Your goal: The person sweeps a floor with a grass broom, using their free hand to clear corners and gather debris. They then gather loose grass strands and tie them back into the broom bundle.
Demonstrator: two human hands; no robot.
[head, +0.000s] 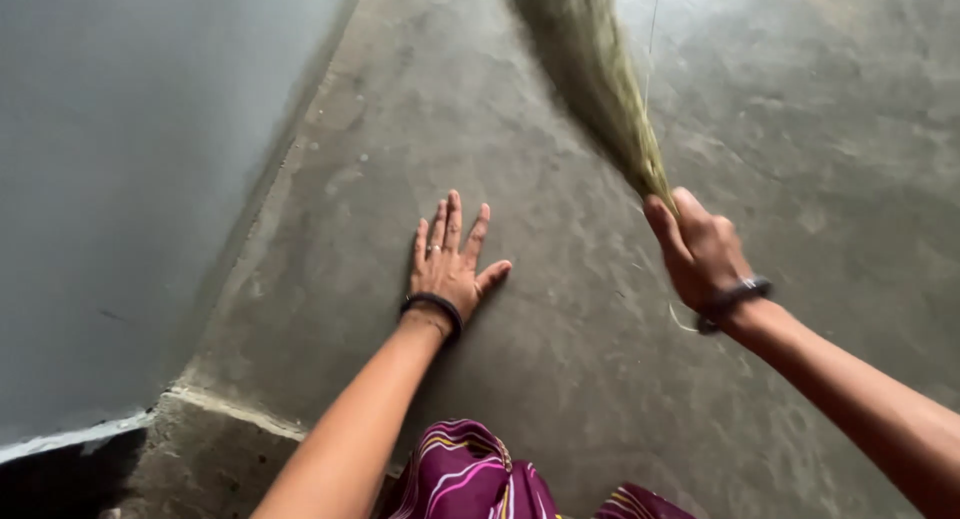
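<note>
Far out to the left of both hands: a pale grey wall [120,179], meeting the concrete floor [500,399] along a slanting edge, with a raised concrete lip [235,409] at its foot. Just right of that wall line: left hand [447,266], palm down, pressed flat on the floor, fingers spread apart and holding nothing. Ring on one finger [434,248], dark bangle [433,307] round the wrist. Below and between the two forearms, near the bottom edge: purple striped cloth [470,474]. Right of the flat hand, well apart from it, raised off the floor: right hand [700,249], closed round the bound end of a grass broom [610,89], thumb and fingers wrapped about it. Dark band with a small metal piece [735,299] on that wrist. Up and away from this grip, slanting toward the top of the view: the broom's long straw-coloured bristles, blurred, fanning wider the farther from the fist. Loose single strands beside the grip. Beyond the grip to the right: bare, mottled concrete.
</note>
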